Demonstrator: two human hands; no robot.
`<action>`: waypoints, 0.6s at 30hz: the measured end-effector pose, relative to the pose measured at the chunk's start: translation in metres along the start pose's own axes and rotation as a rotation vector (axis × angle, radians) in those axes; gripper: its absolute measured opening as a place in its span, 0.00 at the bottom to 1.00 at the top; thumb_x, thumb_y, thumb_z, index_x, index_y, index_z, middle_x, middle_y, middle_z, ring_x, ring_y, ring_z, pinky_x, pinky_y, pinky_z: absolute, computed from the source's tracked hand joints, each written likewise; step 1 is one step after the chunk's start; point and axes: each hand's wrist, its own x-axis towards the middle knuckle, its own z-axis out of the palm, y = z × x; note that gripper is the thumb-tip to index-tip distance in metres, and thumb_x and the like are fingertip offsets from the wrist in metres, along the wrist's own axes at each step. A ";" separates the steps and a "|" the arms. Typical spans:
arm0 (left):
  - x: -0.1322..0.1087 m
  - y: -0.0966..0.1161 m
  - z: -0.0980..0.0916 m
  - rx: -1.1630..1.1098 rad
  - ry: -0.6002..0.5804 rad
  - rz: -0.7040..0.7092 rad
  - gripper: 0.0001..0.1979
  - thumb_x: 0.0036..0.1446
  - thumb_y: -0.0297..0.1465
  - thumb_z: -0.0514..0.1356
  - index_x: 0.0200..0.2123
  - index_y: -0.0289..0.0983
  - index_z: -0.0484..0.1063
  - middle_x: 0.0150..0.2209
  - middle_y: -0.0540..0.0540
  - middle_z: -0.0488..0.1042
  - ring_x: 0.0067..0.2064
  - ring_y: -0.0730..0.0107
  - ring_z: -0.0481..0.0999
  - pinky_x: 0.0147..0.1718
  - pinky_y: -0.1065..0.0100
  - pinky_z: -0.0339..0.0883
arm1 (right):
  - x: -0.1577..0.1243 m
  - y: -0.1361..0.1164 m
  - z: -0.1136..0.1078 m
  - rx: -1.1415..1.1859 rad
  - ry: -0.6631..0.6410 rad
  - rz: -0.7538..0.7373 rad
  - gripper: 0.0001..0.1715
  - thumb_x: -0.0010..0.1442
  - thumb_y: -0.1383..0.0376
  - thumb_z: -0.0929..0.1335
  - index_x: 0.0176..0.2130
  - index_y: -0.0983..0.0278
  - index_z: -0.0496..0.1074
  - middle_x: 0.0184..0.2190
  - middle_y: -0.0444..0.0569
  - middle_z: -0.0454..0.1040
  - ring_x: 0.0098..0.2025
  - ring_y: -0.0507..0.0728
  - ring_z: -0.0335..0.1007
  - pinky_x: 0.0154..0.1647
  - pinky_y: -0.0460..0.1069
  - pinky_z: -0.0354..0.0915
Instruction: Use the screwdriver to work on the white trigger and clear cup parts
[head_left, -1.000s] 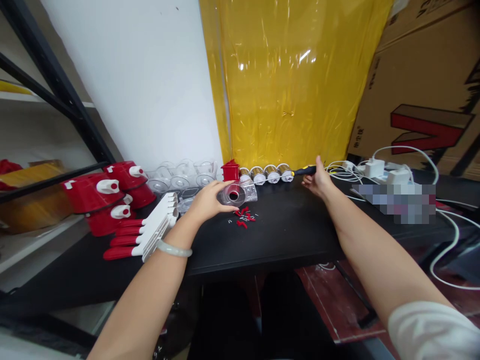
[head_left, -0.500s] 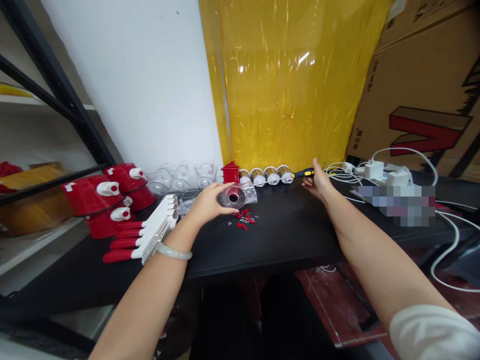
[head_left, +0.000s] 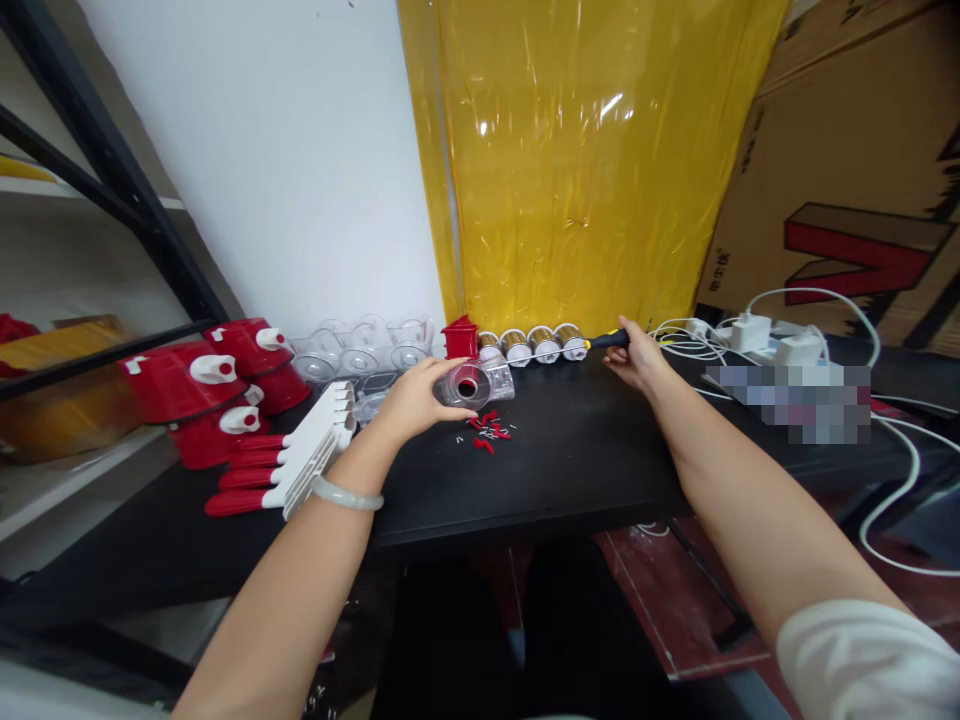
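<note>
My left hand (head_left: 420, 398) grips a clear plastic part (head_left: 480, 385) with a round opening, thumb below and fingers over the top. The end of a long-shafted screwdriver (head_left: 606, 341) reaches this part from the right. Its black and yellow handle is held by my right hand (head_left: 636, 358), whose thumb points up. The tip is too small to make out against the clear plastic. Small red pieces (head_left: 484, 445) and screws (head_left: 491, 433) lie scattered just below the part. A red plastic holder (head_left: 460, 338) stands right behind it.
Several metal-sided motors (head_left: 544, 345) line the back. To the left are clear cups (head_left: 360, 355), white parts with red handles (head_left: 300, 460) and stacked red housings (head_left: 184, 385). White chargers and cables (head_left: 795, 350) lie right, before a large cardboard box (head_left: 840, 150).
The view has shifted slightly. My right hand has turned a little on the screwdriver handle, while my left hand keeps the clear part in much the same place.
</note>
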 end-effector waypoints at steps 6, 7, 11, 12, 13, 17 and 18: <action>0.000 0.001 0.000 -0.003 -0.005 -0.004 0.41 0.44 0.45 0.76 0.62 0.44 0.71 0.51 0.41 0.76 0.54 0.52 0.75 0.55 0.51 0.69 | -0.008 -0.006 0.001 0.151 -0.044 0.007 0.10 0.60 0.61 0.67 0.29 0.59 0.62 0.20 0.41 0.66 0.20 0.51 0.62 0.22 0.47 0.67; 0.000 0.001 0.000 -0.002 -0.004 0.000 0.41 0.44 0.45 0.76 0.62 0.44 0.71 0.51 0.41 0.76 0.54 0.52 0.75 0.55 0.51 0.69 | -0.009 -0.007 0.000 0.156 -0.054 0.003 0.09 0.59 0.61 0.67 0.29 0.59 0.63 0.20 0.42 0.67 0.21 0.52 0.64 0.23 0.48 0.68; 0.000 0.001 0.000 0.000 -0.002 0.009 0.42 0.44 0.45 0.76 0.62 0.44 0.71 0.51 0.41 0.76 0.54 0.51 0.75 0.55 0.51 0.68 | -0.009 -0.006 -0.002 0.102 -0.062 -0.025 0.18 0.60 0.50 0.68 0.30 0.59 0.63 0.19 0.41 0.66 0.20 0.52 0.64 0.22 0.49 0.66; 0.000 0.000 0.001 -0.002 -0.003 0.002 0.42 0.44 0.45 0.76 0.62 0.44 0.71 0.51 0.41 0.76 0.54 0.52 0.75 0.55 0.51 0.69 | -0.007 -0.004 -0.002 0.063 -0.043 -0.031 0.22 0.60 0.46 0.69 0.30 0.59 0.62 0.18 0.40 0.64 0.18 0.51 0.60 0.20 0.48 0.65; 0.000 0.000 0.001 -0.006 -0.005 -0.007 0.42 0.44 0.45 0.76 0.62 0.44 0.71 0.51 0.41 0.76 0.53 0.52 0.76 0.55 0.51 0.69 | -0.005 -0.002 -0.001 0.021 -0.026 -0.040 0.25 0.59 0.44 0.70 0.30 0.58 0.60 0.16 0.38 0.60 0.16 0.50 0.56 0.19 0.47 0.63; 0.000 -0.001 0.001 -0.009 -0.001 -0.012 0.42 0.43 0.46 0.76 0.62 0.44 0.71 0.51 0.41 0.76 0.54 0.50 0.75 0.55 0.50 0.69 | 0.001 0.002 -0.002 -0.045 -0.037 -0.080 0.25 0.58 0.50 0.74 0.30 0.58 0.58 0.13 0.33 0.51 0.14 0.47 0.47 0.18 0.44 0.61; 0.000 -0.001 0.001 -0.005 -0.001 -0.007 0.42 0.43 0.46 0.76 0.62 0.44 0.71 0.51 0.41 0.76 0.54 0.50 0.75 0.55 0.50 0.69 | 0.001 0.002 -0.002 -0.029 -0.064 -0.077 0.23 0.58 0.53 0.74 0.29 0.58 0.58 0.14 0.33 0.53 0.14 0.47 0.49 0.19 0.44 0.61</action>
